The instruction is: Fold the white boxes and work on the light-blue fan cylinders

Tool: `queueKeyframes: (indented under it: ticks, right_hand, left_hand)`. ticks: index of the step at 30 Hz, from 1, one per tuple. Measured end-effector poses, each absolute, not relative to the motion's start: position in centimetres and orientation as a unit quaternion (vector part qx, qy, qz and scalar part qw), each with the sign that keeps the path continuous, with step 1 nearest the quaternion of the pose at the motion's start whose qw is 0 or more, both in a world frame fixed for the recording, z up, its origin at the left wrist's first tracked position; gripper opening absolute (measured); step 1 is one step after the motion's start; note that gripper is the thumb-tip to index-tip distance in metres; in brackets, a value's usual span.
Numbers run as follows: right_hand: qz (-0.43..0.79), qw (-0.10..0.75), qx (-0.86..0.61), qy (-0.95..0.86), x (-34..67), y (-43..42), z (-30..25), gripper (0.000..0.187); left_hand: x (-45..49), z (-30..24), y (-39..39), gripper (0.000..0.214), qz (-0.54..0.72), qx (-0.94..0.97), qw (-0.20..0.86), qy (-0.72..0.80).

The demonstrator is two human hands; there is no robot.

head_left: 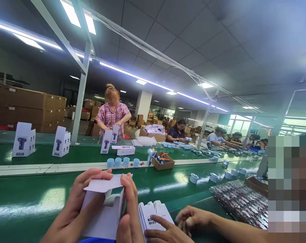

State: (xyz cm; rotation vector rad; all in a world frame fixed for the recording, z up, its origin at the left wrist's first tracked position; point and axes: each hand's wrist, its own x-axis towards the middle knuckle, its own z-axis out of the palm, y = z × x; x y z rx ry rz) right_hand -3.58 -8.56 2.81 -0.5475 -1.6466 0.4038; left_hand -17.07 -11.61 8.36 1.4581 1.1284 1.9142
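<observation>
Both my hands hold a white carton box (103, 216) upright at the bottom centre, its top flap folded partly over. My left hand (74, 209) wraps the box's left side, thumb near the flap. My right hand (129, 209) grips the right side, fingers pressing the flap edge. Something white sits inside the open top. A stack of flat white cartons (153, 216) lies just right of the box.
A co-worker's hands (183, 224) rest on the flat cartons at my right. A green conveyor (28, 199) runs across, carrying upright printed boxes (23, 140), blue-white cylinders (122, 162) and a brown parts box (163, 162). A person in a plaid shirt (112, 116) stands opposite. Several more people work further right.
</observation>
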Motion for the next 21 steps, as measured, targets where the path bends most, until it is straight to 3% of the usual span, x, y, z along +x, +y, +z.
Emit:
queueKeyframes:
  ticks: [2,8,21]
  right_hand:
    - [0.192,0.638,-0.226,-0.711,-5.9,-8.9,3.7,0.056]
    - [0.246,0.7,-0.208,-0.638,-7.4,-8.5,3.8,0.034]
    - [0.153,0.717,-0.203,-0.649,-6.0,-9.7,6.4,0.048]
  left_hand:
    - [-17.1,8.3,-11.8,0.029,0.696,0.544,0.221,0.412]
    - [-16.6,8.2,-12.0,0.022,0.701,0.566,0.203,0.384]
    - [-18.0,8.4,-10.7,0.04,0.715,0.527,0.225,0.401]
